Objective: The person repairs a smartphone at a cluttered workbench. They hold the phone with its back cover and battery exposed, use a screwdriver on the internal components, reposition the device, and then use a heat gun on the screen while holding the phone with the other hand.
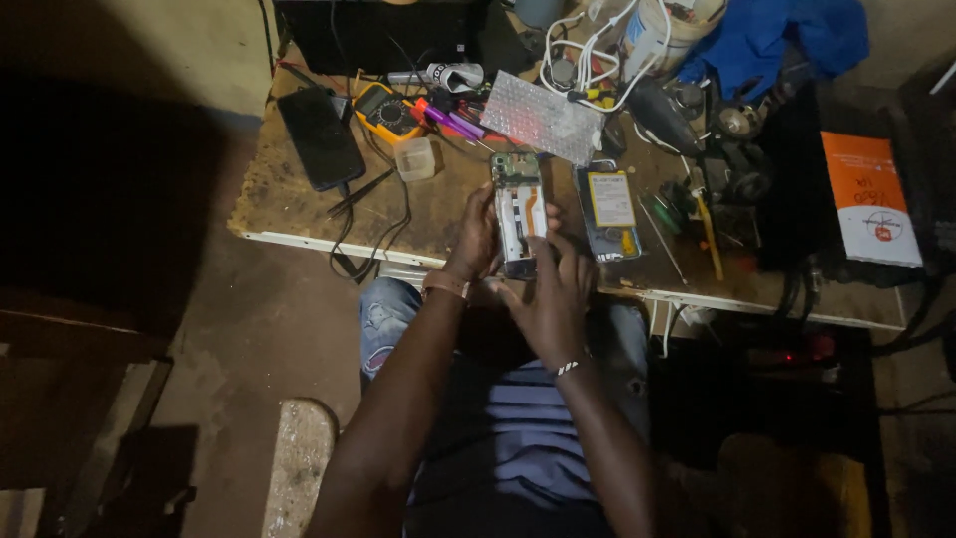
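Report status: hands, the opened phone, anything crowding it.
Left hand and right hand both grip the opened phone at the bench edge. Second opened phone lies right beside it. Bubble wrap just behind.

Both hands, left (476,239) and right (551,291), meet ahead, fingers curled.

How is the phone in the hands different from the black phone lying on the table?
The opened phone shows its insides, white and orange parts; the black phone is closed, dark and plain. The opened phone is gripped by the left hand and right hand; the black phone lies untouched on the table. Both are flat rectangles.
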